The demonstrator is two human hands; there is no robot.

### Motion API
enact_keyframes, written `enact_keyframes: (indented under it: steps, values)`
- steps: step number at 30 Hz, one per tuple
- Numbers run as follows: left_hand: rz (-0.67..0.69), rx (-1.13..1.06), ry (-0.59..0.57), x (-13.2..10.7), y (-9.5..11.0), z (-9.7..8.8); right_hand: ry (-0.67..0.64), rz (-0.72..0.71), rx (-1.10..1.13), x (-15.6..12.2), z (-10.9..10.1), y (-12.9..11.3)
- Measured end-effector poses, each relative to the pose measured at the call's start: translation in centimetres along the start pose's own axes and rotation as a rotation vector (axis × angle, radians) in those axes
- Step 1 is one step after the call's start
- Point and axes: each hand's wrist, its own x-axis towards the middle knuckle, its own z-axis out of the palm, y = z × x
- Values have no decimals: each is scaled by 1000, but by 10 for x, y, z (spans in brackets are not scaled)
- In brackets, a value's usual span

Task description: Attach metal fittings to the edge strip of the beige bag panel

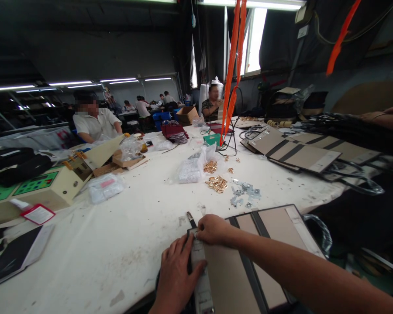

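While pressing flat with the left hand [178, 272] on the white strip [202, 283], pinching at its top end with the right hand [212, 229]. Holding the left fingers straight and spread, open across strip and board, gripping nothing. Curling the right fingertips down tight at the corner. Closed for sure, but on the strip end or on some small part beneath, cannot tell: hidden under the knuckles.

Working on the tan panel [249, 266] with black bands, laid flat at the near side of the white table [118, 244] and seemingly reaching past its edge. Just beyond the right hand, touching the panel's corner, a short dark strap end [190, 219]. Well apart up the table: gold fittings [218, 183], silver clips [244, 192], a clear bag of parts [190, 169].

Now the risks, by judgement only. Could skew the strip off the panel's edge through uneven pressure from that flat palm. Could lose the pinch at the top and leave the end lifted or creased. Could tip or slide the whole panel toward the lap by leaning hard on the overhanging part.
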Motion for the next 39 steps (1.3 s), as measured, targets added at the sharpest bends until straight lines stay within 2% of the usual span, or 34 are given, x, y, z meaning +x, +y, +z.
enact_keyframes:
  steps: [2, 7, 10, 20, 27, 31, 33, 36, 39]
  values:
    - [4, -1, 2, 0, 0, -1, -32, 8, 38, -2, -2, 0]
    - [-5, -6, -10, 1, 8, -6, -205, 60, 177, -8, -8, 2]
    - [-1, -10, -18, 1, 12, -9, -249, 75, 243, -12, -11, 6]
    - [4, -47, 1, 2, 15, -11, -212, 117, 323, -14, -10, 11]
    - [-36, -111, 58, 8, 17, -13, -184, 120, 343, -13, -7, 13]
    - [-38, -205, 98, 16, 13, -12, -168, 120, 330, -12, -5, 14]
    - [-96, -303, 98, 22, 7, -12, -164, 126, 325, -10, -3, 15]
    - [-249, -457, -11, 38, -3, -17, -169, 138, 336, -8, -2, 14]
    - [-309, -512, -188, 57, -10, -27, -169, 148, 355, -7, -3, 12]
